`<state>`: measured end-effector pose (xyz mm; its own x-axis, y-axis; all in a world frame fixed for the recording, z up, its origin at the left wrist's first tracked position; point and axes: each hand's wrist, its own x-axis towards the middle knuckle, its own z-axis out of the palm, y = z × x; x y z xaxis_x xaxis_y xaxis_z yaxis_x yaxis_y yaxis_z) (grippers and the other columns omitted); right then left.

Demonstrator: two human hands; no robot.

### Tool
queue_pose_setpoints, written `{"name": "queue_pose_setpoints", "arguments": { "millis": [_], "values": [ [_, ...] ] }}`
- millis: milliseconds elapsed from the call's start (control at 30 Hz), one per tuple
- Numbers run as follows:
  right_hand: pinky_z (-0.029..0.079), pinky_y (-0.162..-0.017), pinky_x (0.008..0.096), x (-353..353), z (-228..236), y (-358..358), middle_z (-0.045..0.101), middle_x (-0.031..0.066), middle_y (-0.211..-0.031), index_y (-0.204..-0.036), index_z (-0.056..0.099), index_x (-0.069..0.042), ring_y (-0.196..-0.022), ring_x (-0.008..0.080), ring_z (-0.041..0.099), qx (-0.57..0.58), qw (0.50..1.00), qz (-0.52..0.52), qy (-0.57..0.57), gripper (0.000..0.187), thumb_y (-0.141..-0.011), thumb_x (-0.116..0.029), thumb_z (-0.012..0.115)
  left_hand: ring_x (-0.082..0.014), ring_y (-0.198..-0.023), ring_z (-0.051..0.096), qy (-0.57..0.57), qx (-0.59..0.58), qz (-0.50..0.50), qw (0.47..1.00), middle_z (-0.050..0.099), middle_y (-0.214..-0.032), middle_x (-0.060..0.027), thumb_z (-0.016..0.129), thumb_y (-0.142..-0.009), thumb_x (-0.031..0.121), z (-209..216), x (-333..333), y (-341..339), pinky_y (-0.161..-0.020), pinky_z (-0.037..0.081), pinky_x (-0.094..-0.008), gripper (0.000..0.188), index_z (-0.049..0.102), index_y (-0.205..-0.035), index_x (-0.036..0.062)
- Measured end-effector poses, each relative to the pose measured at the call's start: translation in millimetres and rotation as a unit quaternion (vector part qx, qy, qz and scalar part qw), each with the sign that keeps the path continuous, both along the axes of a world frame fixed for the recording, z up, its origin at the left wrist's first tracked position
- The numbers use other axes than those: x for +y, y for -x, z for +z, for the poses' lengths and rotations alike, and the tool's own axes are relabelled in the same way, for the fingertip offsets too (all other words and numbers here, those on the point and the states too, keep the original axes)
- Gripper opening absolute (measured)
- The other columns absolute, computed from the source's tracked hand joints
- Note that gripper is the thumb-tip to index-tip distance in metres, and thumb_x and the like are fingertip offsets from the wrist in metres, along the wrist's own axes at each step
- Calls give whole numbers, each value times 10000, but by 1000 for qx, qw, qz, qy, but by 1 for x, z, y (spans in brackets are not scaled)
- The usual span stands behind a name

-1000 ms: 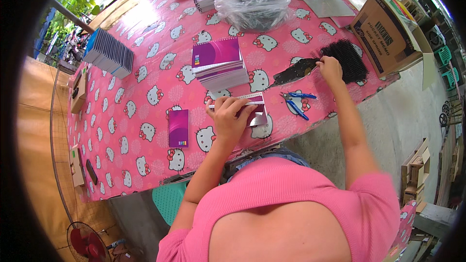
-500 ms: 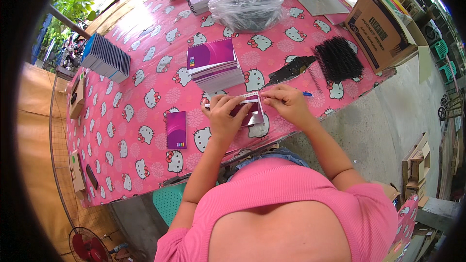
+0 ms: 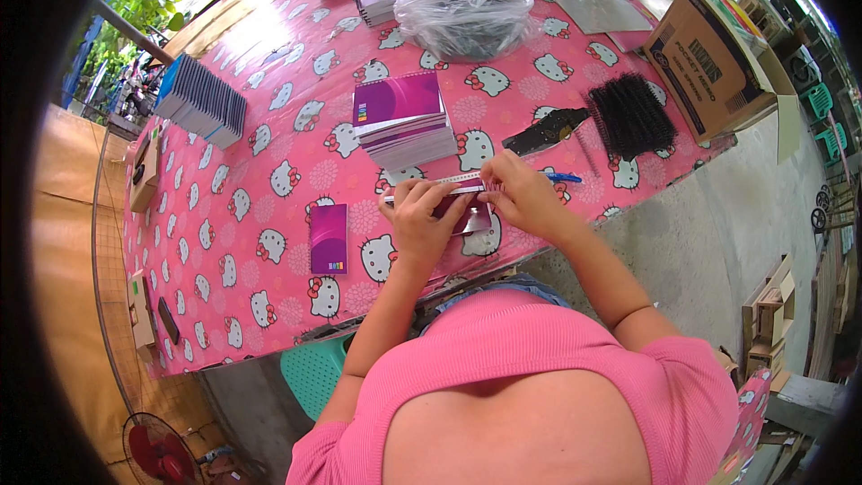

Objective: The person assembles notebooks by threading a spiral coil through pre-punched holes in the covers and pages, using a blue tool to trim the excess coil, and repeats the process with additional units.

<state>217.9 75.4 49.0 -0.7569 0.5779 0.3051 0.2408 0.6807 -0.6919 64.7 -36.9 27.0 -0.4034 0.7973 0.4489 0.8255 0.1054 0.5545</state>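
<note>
My left hand (image 3: 422,216) is closed on a small purple memo pad (image 3: 471,220), fingers over its top and thumb below. A row of punched holes runs along the pad's far edge. At the right end of that edge my right hand (image 3: 525,196) has its fingers pinched together, with what look like small loops of a thin spiral coil (image 3: 492,186) beside the fingertips. The fingers hide most of it. A blue pen (image 3: 564,178) lies just beyond the right hand. Past the pad stands a stack of purple memo pads (image 3: 401,121).
A purple cover (image 3: 329,239) lies left of my hands. Black spiral coils (image 3: 630,115) are piled at the right, next to a dark flat piece (image 3: 546,130). Farther off are a clear plastic bag (image 3: 462,13), a cardboard box (image 3: 709,63) and a stack of blue-topped notebooks (image 3: 202,101).
My right hand has shifted slightly left and farther from me, onto the right end of the pad's holed edge. The left hand still holds the pad.
</note>
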Motion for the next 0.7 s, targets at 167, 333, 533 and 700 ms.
{"name": "queue_pose_setpoints", "arguments": {
  "millis": [167, 333, 533, 700],
  "values": [
    [471, -654, 374, -8, -3, 3, 552, 96, -873, -1008, 594, -71, -757, 290, 584, 3, 999, 0, -45, 233, -809, -168, 667, -184, -960, 563, -30, 5, -21, 999, 669, -895, 29, 753, -701, 275, -3, -3, 1, -925, 249, -465, 205, 706, -870, 169],
    [468, -645, 381, -11, -1, 8, 538, 91, -875, -936, 587, -63, -769, 289, 585, -4, 998, -17, -62, 208, -790, -177, 682, -178, -940, 557, -32, 28, -15, 999, 672, -892, 13, 775, -670, 219, -3, -3, 0, -872, 280, -409, 229, 716, -878, 142],
    [482, -651, 421, -15, 2, 11, 533, 101, -886, -927, 556, -66, -851, 315, 576, -5, 997, -26, -71, 212, -793, -182, 672, -177, -916, 562, -27, 19, -9, 999, 673, -886, 19, 763, -681, 219, -8, -4, 0, -876, 281, -423, 211, 710, -873, 149],
    [477, -641, 423, -15, -3, 11, 541, 100, -898, -887, 543, -58, -835, 313, 577, -21, 995, -28, -96, 184, -807, -183, 652, -175, -901, 568, -31, 6, -19, 999, 673, -879, 25, 753, -693, 238, -7, -2, 1, -882, 275, -434, 202, 707, -873, 158]
  ]
}}
